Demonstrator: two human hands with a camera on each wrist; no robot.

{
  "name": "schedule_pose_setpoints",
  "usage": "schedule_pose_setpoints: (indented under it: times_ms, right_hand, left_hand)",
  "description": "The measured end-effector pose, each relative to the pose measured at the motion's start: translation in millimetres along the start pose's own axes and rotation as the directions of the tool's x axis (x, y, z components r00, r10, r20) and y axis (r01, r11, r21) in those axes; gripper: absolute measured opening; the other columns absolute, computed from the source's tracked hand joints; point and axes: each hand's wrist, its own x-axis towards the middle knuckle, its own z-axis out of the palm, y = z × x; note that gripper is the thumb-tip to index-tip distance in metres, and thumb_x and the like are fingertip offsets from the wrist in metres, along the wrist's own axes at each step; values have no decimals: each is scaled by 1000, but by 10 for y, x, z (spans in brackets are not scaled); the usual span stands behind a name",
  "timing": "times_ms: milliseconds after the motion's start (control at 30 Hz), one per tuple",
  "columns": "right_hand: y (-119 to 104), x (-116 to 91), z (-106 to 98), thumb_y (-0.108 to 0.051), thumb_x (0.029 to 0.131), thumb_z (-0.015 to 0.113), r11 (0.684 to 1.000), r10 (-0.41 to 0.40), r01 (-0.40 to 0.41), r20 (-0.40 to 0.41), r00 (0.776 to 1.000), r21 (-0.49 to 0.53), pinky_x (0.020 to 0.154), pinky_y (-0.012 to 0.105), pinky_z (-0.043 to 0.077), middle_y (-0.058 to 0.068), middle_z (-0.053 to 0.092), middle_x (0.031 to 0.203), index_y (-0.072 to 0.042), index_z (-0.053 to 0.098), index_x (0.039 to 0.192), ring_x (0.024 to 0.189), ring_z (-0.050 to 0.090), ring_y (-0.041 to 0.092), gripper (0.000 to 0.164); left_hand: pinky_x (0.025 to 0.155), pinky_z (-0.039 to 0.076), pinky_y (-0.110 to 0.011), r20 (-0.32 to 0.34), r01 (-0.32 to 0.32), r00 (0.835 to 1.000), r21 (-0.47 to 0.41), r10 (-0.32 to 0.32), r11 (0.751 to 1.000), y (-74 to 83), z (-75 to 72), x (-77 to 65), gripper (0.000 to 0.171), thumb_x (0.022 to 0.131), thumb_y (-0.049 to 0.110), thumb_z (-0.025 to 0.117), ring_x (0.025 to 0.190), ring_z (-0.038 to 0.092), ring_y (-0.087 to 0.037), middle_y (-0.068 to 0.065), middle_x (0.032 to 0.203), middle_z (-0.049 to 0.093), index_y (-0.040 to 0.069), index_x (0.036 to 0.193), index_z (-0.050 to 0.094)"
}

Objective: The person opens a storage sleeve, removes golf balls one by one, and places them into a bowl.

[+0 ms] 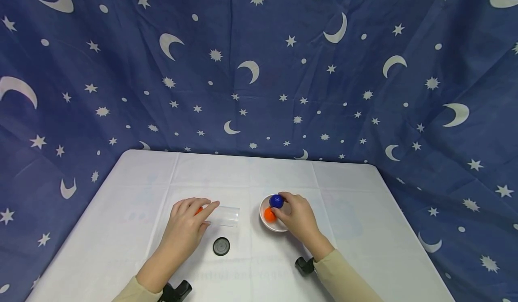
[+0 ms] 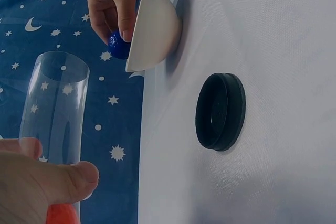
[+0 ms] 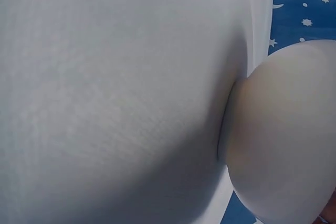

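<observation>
My left hand (image 1: 187,221) grips a clear plastic tube (image 1: 227,216), fingers and thumb curled round it. An orange ball (image 2: 62,214) shows inside the tube at its lower end in the left wrist view; the other end is uncapped and points toward the bowl. My right hand (image 1: 301,217) pinches a blue ball (image 1: 276,201) at the rim of a white bowl (image 1: 265,223). Below it, another orange ball (image 1: 270,215) lies in the bowl. In the right wrist view the bowl (image 3: 289,135) fills the right side and the fingers are nearly all hidden.
A round black cap (image 1: 221,246) lies on the white table (image 1: 251,270) between the forearms, nearer me than the tube. Behind the table's far edge hangs a dark blue cloth (image 1: 275,68) with moons and stars.
</observation>
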Motion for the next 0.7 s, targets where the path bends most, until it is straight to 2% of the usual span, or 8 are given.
schedule_pose_setpoints:
  times_ms: [400,533,700]
  right_hand:
    - [-39,-5,-63,-43,73,69,1000,1,-1,-9,1000,-13,82,32,41,-6,62,98,-16,59,112,90,53,14,48]
    - [-91,-17,-116,-44,73,69,999,-20,20,-35,999,26,83,31,41,-8,61,100,-19,58,113,92,51,11,49]
    - [-208,-32,-153,-45,72,69,991,-16,21,-36,999,133,84,31,43,-12,60,101,-20,58,114,94,50,5,50]
  left_hand:
    - [87,30,-45,1,4,1000,-3,-4,1000,5,1,-9,62,62,10,78,102,46,-28,-3,110,55,21,119,58]
    - [87,30,-45,3,4,1000,-4,-4,1000,2,-3,-5,63,62,10,78,103,46,-28,-3,110,54,21,119,58]
    - [88,29,-45,4,2,1000,-5,-2,1000,0,-4,2,63,62,9,78,102,46,-28,-2,110,54,21,120,57]
